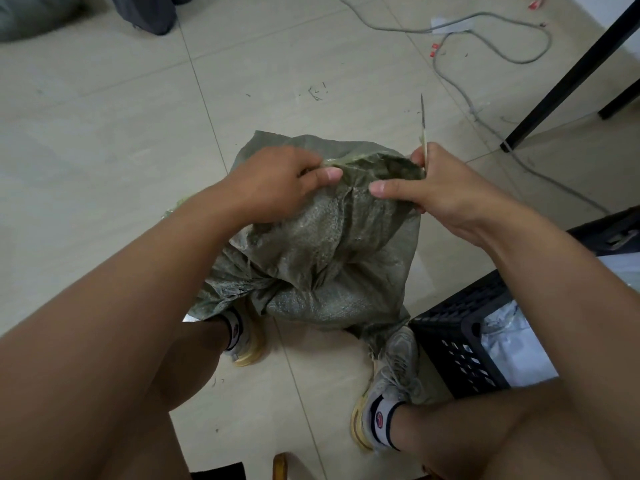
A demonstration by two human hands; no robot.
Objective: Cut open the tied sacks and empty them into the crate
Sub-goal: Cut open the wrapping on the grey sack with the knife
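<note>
An indoor work or storage room: pale tiled floor [121, 150], loose grey cable [485, 39] at upper right, a black table leg [571, 71], a plastic crate [453, 341] at lower right.

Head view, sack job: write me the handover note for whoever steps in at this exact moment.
Left hand: grips the rim of the green woven sack, thumb on top.
Right hand: pinches the opposite rim and also holds a thin blade pointing away from the body.
Sack: on the floor between the feet, mouth already open and spread.
Black crate: by the right foot, white bags already inside.
Done: this sack is opened.
Left: tip it into the crate. Another grey-green sack lies far left.
</note>
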